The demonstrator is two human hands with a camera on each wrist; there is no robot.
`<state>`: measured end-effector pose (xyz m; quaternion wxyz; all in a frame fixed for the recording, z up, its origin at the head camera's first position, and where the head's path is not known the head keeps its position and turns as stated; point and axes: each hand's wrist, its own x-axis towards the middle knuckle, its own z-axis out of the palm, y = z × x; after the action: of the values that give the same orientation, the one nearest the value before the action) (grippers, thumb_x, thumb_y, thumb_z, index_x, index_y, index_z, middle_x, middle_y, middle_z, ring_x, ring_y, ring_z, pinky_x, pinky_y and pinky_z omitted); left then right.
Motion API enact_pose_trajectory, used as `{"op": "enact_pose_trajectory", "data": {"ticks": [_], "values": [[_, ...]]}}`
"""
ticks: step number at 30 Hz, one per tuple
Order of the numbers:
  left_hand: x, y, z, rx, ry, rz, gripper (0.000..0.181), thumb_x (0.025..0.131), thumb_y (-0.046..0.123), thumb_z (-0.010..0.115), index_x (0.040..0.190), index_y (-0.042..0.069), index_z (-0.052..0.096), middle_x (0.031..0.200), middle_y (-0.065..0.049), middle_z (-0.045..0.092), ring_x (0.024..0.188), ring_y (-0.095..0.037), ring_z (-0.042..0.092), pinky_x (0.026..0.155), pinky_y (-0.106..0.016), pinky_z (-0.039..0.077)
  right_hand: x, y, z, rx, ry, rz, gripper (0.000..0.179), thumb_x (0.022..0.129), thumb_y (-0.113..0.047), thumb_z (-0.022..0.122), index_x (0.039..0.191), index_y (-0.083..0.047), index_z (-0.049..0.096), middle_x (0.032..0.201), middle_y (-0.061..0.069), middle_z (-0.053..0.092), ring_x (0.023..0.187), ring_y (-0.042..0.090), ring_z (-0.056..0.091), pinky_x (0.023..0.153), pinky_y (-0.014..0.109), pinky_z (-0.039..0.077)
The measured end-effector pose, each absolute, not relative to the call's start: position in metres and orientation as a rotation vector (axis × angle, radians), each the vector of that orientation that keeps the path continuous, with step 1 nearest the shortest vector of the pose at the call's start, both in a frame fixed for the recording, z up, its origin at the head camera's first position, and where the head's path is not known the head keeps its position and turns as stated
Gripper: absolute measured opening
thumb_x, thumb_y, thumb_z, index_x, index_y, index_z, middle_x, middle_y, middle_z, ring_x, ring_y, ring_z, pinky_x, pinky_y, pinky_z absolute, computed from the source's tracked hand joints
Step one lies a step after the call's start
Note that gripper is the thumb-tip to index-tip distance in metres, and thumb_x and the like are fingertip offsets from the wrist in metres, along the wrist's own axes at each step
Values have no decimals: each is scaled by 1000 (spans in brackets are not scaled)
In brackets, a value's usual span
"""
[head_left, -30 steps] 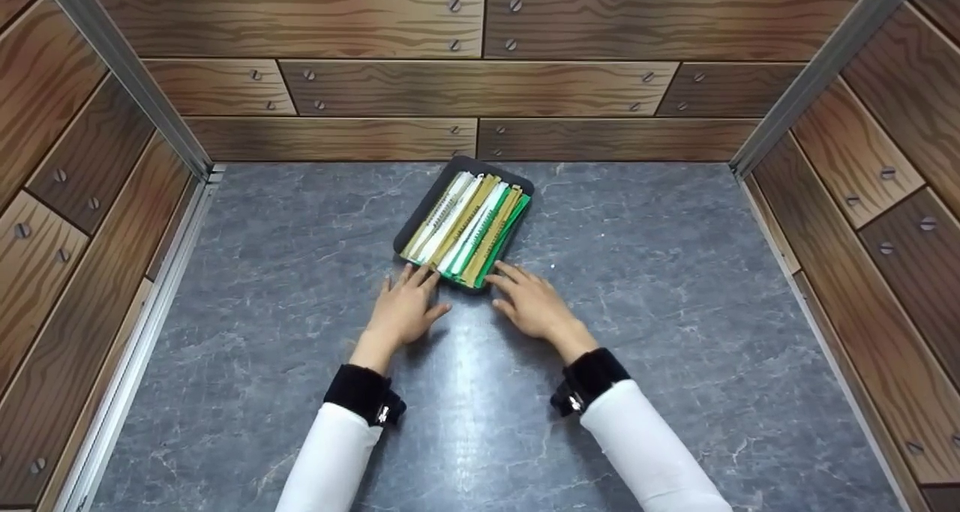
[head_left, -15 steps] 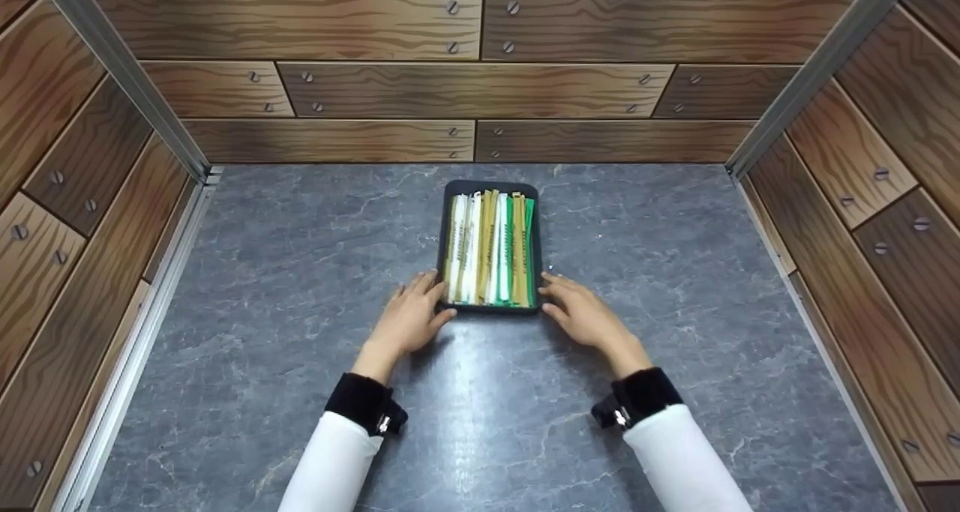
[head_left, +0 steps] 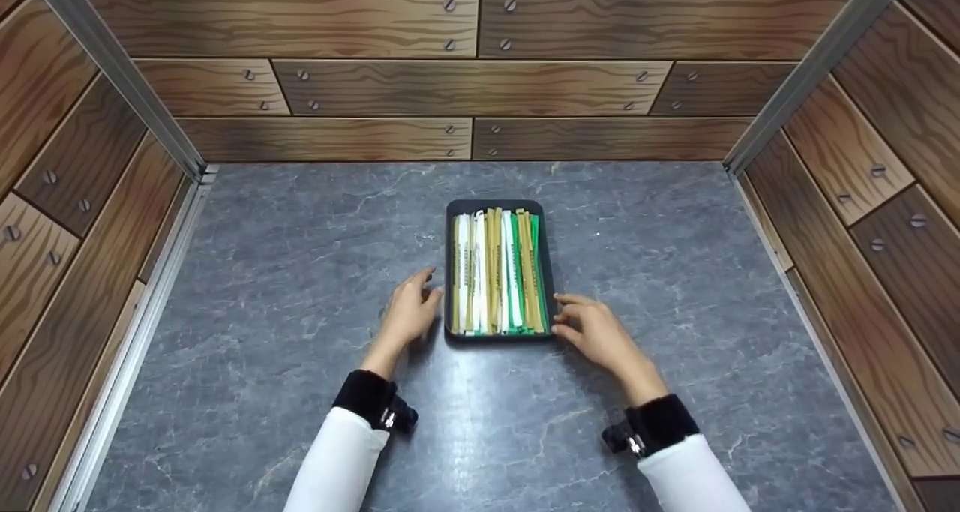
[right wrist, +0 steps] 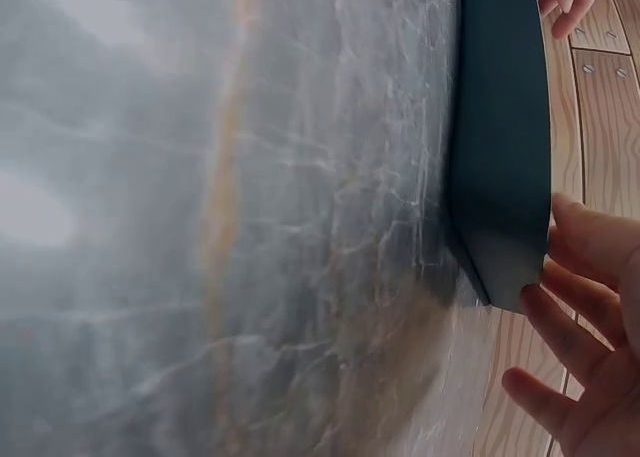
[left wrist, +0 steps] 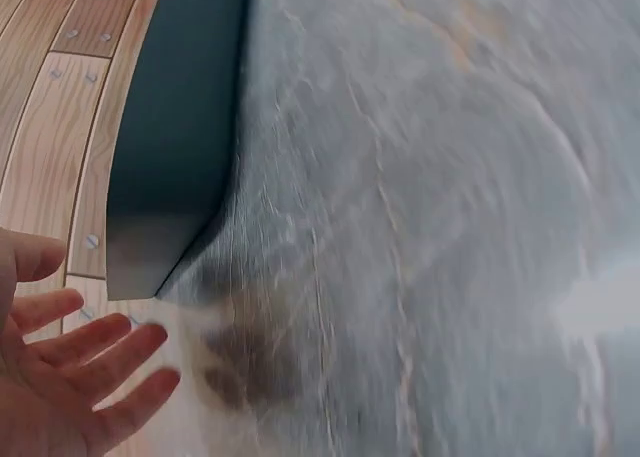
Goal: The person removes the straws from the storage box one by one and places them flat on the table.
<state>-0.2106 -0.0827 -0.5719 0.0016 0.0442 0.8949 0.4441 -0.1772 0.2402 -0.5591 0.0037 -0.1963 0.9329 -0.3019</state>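
1. Wood-patterned walls [head_left: 375, 21], dotted with screw heads, rise along the far edge and both sides.
2. A gray, marble-veined surface [head_left: 300, 220] spreads between them, a bright reflection gleaming toward the front.
3. A black rectangular tray [head_left: 495, 205] sits near the middle of the surface, between a person's two hands.
4. The right hand [head_left: 598, 330], fingers loosely spread, touches the tray's right wall near the front corner, gripping nothing; the left hand [head_left: 409, 307], fingers relaxed and apart, holds nothing just beside the left wall.
5. Narrow packets [head_left: 495, 272] in white, gold and green lie lengthwise inside the tray.
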Motion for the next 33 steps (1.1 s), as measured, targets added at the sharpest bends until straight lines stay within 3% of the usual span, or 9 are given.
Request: {"op": "enact_pose_trajectory", "data": {"ticks": [5,8,15,21,25,28,33], "values": [[-213,-79,-574,136,2713,1512,48,97,9,58,142,-5,46,117,-22,64,93,-31,66,82,-41,57,-164,246,-560,-638,2906,-999,11,79,-10,81,87,-7,74,130,17,60,119,40,56,105,51,43],[-214,-76,-575,163,2692,1498,50,96,7,58,143,-5,44,108,-19,67,83,-26,67,78,-39,57,-158,248,-558,-633,2898,-995,14,77,-9,82,88,-6,74,129,18,61,118,40,56,104,51,44],[-212,-71,-578,144,2638,1458,51,95,7,61,144,1,47,99,-14,70,85,-23,67,78,-36,58,-158,241,-545,-570,2894,-837,20,80,-14,80,97,-4,74,128,16,61,118,37,57,103,52,44],[-210,-72,-580,158,2616,1482,51,95,4,61,143,-2,47,92,-13,70,73,-19,66,63,-29,58,-169,217,-542,-528,2946,-863,25,85,-11,76,107,0,70,109,11,63,93,26,63,82,39,57],[-209,-73,-582,176,2587,1525,51,95,3,61,143,-3,46,85,-11,68,64,-19,64,54,-28,56,-180,196,-544,-471,2947,-887,24,88,-7,72,110,3,68,103,13,63,84,23,64,73,34,59],[-210,-73,-582,181,2595,1522,50,95,4,61,143,-2,47,83,-9,67,61,-17,62,52,-28,56,-190,183,-545,-391,2954,-861,27,90,-8,69,114,6,65,105,17,62,87,27,63,74,38,59],[-210,-72,-583,184,2608,1518,51,95,4,61,143,-1,47,84,-9,67,62,-17,62,54,-27,56,-201,168,-547,-236,2976,-791,36,93,-9,67,123,9,59,120,25,55,105,37,59,87,43,57]]}}
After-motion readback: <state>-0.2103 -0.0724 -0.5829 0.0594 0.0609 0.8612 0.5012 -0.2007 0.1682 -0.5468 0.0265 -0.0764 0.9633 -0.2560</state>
